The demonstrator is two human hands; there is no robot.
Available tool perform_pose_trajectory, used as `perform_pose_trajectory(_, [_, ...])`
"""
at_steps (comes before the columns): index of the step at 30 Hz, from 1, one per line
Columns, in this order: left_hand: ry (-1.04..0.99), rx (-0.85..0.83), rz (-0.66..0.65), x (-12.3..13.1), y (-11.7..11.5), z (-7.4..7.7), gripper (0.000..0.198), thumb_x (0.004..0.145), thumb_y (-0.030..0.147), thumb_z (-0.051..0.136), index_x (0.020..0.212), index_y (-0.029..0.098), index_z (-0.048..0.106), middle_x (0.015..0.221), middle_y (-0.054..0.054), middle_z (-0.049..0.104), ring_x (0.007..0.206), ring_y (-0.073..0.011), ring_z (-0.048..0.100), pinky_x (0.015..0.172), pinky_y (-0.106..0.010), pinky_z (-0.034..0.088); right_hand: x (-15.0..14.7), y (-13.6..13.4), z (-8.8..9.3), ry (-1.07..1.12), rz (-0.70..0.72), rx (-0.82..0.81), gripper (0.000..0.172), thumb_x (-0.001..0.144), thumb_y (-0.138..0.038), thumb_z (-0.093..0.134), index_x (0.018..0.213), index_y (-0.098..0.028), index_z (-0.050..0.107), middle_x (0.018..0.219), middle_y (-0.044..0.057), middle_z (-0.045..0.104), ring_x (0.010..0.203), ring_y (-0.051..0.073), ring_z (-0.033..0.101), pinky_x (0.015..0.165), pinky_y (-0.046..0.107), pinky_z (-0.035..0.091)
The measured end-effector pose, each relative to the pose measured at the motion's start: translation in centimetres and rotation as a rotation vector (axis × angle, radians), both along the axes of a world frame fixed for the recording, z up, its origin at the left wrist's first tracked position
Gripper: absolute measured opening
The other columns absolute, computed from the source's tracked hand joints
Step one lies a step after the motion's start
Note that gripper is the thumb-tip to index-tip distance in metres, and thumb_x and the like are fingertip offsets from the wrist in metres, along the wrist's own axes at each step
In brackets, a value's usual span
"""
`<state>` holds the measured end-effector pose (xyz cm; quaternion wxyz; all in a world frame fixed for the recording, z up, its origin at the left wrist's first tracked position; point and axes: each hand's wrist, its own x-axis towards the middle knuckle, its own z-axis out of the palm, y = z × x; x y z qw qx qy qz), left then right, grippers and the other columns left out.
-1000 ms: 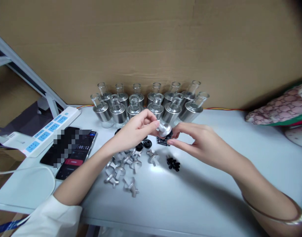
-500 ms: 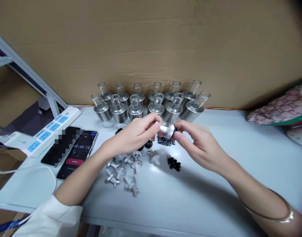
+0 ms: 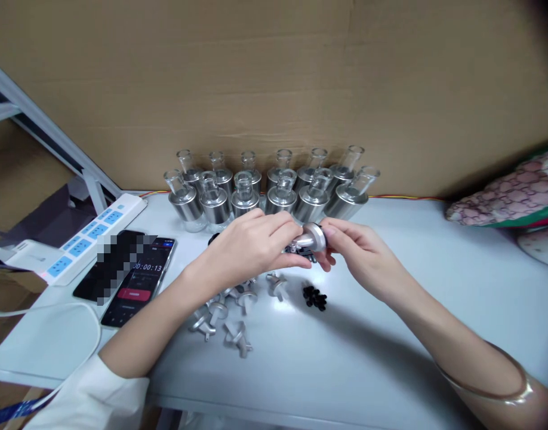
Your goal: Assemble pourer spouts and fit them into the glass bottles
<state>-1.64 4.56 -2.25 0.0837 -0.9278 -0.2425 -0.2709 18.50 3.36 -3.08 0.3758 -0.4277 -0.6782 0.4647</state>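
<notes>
Between my hands, above the table, is a silver metal bottle pourer, lying sideways with its wide disc toward the right. My right hand pinches the dark edge behind that disc with thumb and fingers. On the spout side, my left hand arches over the narrower end, its fingertips against it and its thumb stretched out below. Part of the spout is hidden by the left fingers. Below lie more silver pourers and a small pile of black plugs. Black parts behind the hands are mostly covered.
Two rows of glass bottles with metal sleeves stand along the cardboard wall. At left are a white power strip, a phone showing a timer and another dark phone. A patterned cloth bundle sits at right.
My left hand has turned over the spout, its fingers opening from a pinch at the tip to reach around it. The pourer has shifted slightly right, its disc turned more toward me.
</notes>
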Motion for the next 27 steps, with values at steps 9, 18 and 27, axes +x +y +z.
perform_pose_trajectory(9, [-0.095, 0.266, -0.061, -0.2, 0.6, -0.1, 0.037, 0.100, 0.041, 0.036, 0.085, 0.015, 0.059, 0.074, -0.004, 0.068, 0.062, -0.0136, 0.058, 0.059, -0.027, 0.038, 0.0, -0.4, -0.1, 0.242, 0.187, -0.157, 0.047, 0.082, -0.062, 0.061, 0.067, -0.019, 0.047, 0.059, -0.006, 0.034, 0.050, 0.007, 0.026, 0.044, 0.022, 0.023])
perform_pose_trajectory(18, [-0.047, 0.280, -0.079, -1.1, 0.2, 1.8, 0.043, 0.101, 0.043, 0.030, 0.082, 0.019, 0.059, 0.060, 0.000, 0.060, 0.054, -0.0128, 0.050, 0.058, -0.029, 0.035, -1.4, -2.4, 1.1, 0.063, 0.031, 0.200, 0.047, 0.088, -0.056, 0.052, 0.060, -0.020, 0.040, 0.054, -0.005, 0.033, 0.049, 0.009, 0.027, 0.044, 0.022, 0.026])
perform_pose_trajectory(27, [-0.039, -0.025, -0.058, -1.4, -0.2, 2.9, 0.053, 0.100, 0.050, 0.024, 0.074, 0.019, 0.058, 0.058, 0.001, 0.060, 0.053, -0.0118, 0.049, 0.061, -0.027, 0.036, -1.8, -2.3, 1.5, 0.030, -0.009, 0.351, 0.027, 0.081, -0.026, 0.054, 0.058, -0.021, 0.041, 0.050, -0.005, 0.040, 0.045, 0.008, 0.034, 0.044, 0.022, 0.031])
